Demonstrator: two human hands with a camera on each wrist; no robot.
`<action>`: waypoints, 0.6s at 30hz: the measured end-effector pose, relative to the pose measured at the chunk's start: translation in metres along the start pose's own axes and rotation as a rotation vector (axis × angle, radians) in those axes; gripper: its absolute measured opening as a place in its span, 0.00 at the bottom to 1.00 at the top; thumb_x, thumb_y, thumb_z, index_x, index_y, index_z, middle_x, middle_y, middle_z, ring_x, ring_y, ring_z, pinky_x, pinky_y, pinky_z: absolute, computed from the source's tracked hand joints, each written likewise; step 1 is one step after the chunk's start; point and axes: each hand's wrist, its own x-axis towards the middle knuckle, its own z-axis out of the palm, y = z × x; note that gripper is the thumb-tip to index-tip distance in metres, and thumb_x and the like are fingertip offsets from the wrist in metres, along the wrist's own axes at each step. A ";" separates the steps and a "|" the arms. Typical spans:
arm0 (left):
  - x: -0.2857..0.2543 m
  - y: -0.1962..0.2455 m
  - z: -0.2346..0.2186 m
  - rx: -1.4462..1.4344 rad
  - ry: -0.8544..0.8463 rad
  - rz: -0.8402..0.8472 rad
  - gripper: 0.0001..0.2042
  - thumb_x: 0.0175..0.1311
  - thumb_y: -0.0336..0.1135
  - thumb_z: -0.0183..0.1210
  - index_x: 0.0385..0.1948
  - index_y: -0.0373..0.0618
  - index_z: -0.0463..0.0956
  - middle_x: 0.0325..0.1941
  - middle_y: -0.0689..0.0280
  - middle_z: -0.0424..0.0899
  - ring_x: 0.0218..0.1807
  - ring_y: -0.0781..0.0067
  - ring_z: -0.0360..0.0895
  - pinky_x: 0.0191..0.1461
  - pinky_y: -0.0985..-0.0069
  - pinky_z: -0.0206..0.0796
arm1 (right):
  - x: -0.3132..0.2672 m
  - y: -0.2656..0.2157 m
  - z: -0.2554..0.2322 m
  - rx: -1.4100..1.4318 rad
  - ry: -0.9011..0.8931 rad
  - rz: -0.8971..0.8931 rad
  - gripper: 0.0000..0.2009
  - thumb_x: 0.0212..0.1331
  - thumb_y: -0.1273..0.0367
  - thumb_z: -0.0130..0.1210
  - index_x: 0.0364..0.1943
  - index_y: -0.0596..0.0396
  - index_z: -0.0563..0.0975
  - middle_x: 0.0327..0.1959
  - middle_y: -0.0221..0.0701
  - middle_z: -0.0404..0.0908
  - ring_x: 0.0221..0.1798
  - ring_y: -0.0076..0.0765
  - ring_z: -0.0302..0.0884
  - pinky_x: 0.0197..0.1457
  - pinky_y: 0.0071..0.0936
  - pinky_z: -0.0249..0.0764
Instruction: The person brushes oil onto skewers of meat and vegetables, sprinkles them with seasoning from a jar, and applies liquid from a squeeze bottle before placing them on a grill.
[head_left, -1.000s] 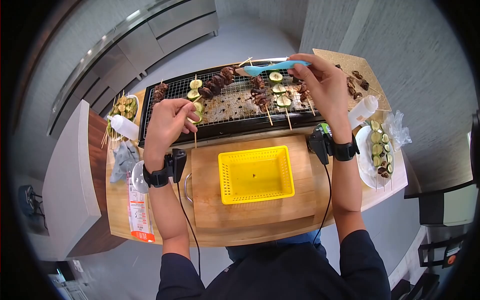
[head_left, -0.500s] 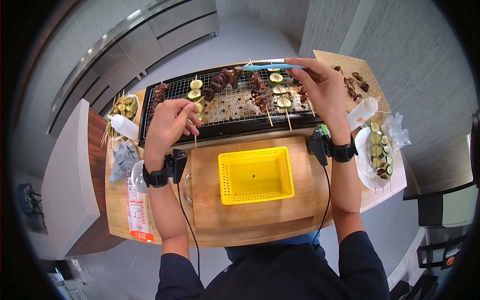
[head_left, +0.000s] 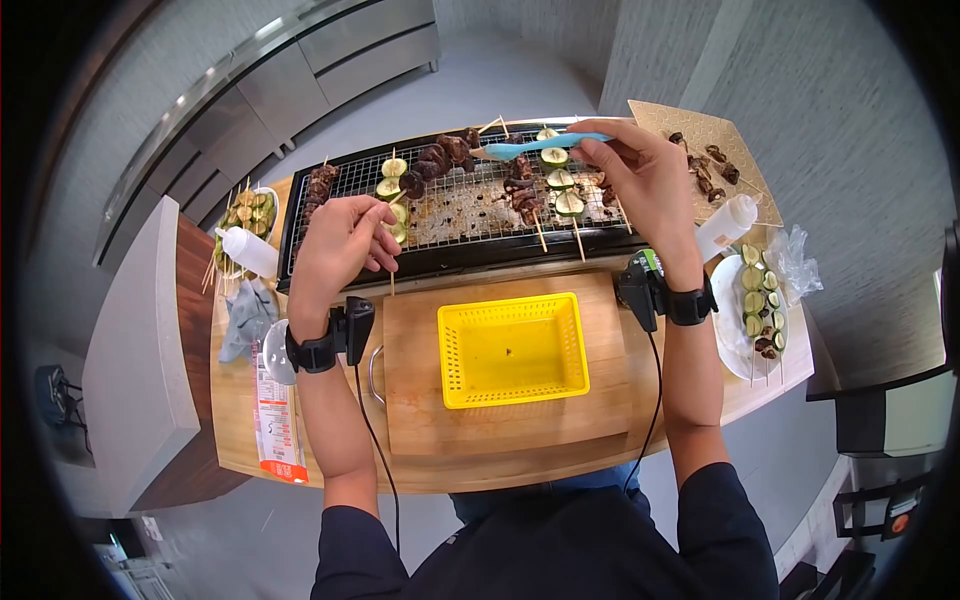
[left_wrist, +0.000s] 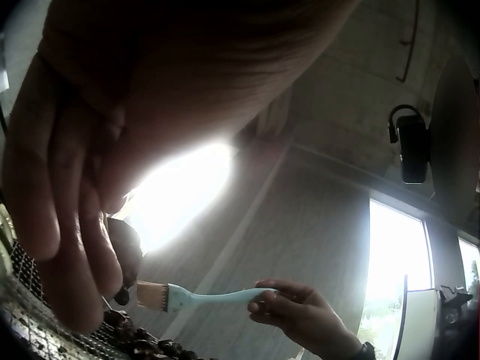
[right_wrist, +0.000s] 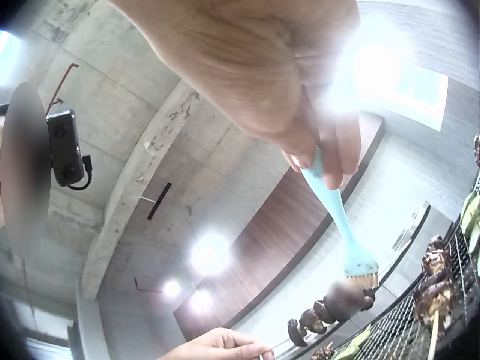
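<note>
My left hand pinches the stick of a skewer threaded with dark brown, mushroom-like pieces, held slantwise over the wire-mesh grill. A light blue basting brush is pinched by its handle in my right hand. Its tan bristles are right at the skewer's far end in the right wrist view. Zucchini-slice skewers and other dark skewers lie on the grill. In the left wrist view, the left fingers partly hide the skewer.
A yellow basket sits on a wooden board in front of me. White squeeze bottles stand at either side. More skewers lie on a white plate at right and another plate at left. Dark pieces rest on a tan mat.
The brush tipped up to nearly level, then came down again with its bristles at the skewer's far end. My left hand and the skewer have shifted only slightly.
</note>
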 end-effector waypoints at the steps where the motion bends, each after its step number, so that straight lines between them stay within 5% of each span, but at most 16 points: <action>1: 0.000 0.000 0.000 0.000 0.000 0.001 0.12 0.71 0.32 0.44 0.33 0.34 0.75 0.22 0.60 0.82 0.23 0.73 0.82 0.25 0.82 0.71 | 0.000 -0.001 0.000 -0.015 0.002 0.008 0.09 0.60 0.74 0.56 0.43 0.57 0.81 0.28 0.32 0.85 0.30 0.18 0.79 0.30 0.15 0.70; 18: 0.000 0.001 0.002 -0.009 -0.025 -0.011 0.12 0.71 0.33 0.44 0.33 0.34 0.75 0.22 0.60 0.82 0.22 0.73 0.82 0.24 0.82 0.70 | 0.000 -0.001 0.001 0.016 0.007 0.049 0.09 0.62 0.73 0.54 0.44 0.58 0.80 0.28 0.34 0.85 0.35 0.20 0.83 0.32 0.14 0.72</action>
